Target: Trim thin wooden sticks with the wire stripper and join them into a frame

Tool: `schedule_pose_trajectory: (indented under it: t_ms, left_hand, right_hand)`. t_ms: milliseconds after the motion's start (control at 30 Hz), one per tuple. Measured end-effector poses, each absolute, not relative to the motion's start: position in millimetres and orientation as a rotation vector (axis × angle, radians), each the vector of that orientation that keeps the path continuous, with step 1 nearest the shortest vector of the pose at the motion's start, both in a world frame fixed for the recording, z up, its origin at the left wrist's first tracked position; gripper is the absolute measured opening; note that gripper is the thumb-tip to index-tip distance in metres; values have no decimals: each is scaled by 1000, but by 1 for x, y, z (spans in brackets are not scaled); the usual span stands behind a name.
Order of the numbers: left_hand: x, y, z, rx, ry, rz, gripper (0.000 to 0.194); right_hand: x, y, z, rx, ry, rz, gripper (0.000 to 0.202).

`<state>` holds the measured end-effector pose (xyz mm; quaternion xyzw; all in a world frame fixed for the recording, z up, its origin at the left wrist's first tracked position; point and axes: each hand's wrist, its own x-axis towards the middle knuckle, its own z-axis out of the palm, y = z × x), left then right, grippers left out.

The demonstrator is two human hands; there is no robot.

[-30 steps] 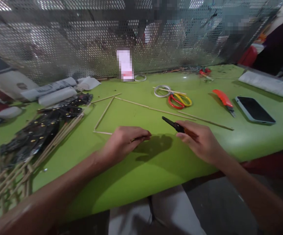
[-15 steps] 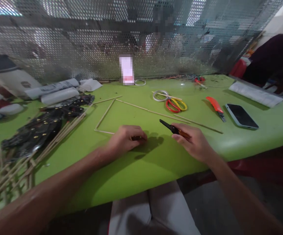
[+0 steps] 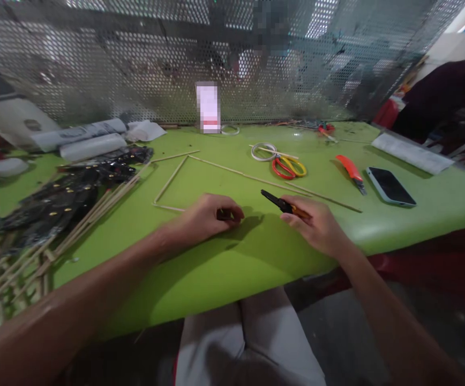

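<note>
Loosened slightly, the left hand (image 3: 210,215) curls loosely, its hold unclear, while the right hand (image 3: 316,221) grips black-nosed pliers (image 3: 284,205).

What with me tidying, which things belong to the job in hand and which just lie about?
In use, it seems:
black-nosed tool in the right hand
thin sticks by the left hand

Apparently lying about:
dark-screened phone
orange cutter
white roll

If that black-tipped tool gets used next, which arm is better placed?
Probably the right: the right grip holds the black-tipped tool, tip sticking out past the fingers. The left grip is curled, apart from it; whether it holds anything I can't tell.
</note>
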<state>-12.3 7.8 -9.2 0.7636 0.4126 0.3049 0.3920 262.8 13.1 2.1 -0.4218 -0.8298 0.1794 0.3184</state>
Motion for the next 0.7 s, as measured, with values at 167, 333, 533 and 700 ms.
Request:
schedule_pose_trajectory:
  t_ms: [167,333,533,700]
  left_hand:
    - [-12,8,-10,1967,1016,796,13]
    - [-12,9,-9,2070,1045,935,12]
    - [-13,10,-7,2369,1023,1002,13]
    - [-10,8,-8,2401,1010,1000,10]
  right_hand:
    - [262,12,4,-1134,-2181,500,54]
    - [262,12,4,-1126,-2158,545,54]
    - [262,10,4,-1159,-2150,574,60]
    - [261,9,6,-1170,-2132,588,59]
